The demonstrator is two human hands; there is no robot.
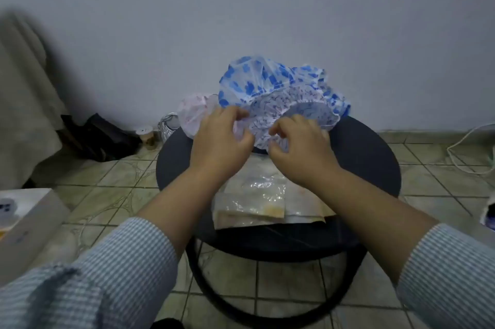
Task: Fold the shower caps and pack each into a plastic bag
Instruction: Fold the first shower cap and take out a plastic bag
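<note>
On the round black table [375, 167] lies a white shower cap with fine purple print [270, 111]. My left hand [222, 141] pinches its left edge and my right hand [300, 143] pinches its near edge with curled fingers. Behind it stands a puffed shower cap with blue blotches [257, 79]. A pale pink shower cap [192, 111] hangs at the table's far left edge. A stack of clear plastic bags [257, 200] lies on the table between my forearms, close to the front edge.
A grey wall rises right behind the table. On the tiled floor at the left are a dark bag [99, 138], a small jar [146, 135] and a white box [24, 221]. A white cable [466, 146] runs along the floor at the right.
</note>
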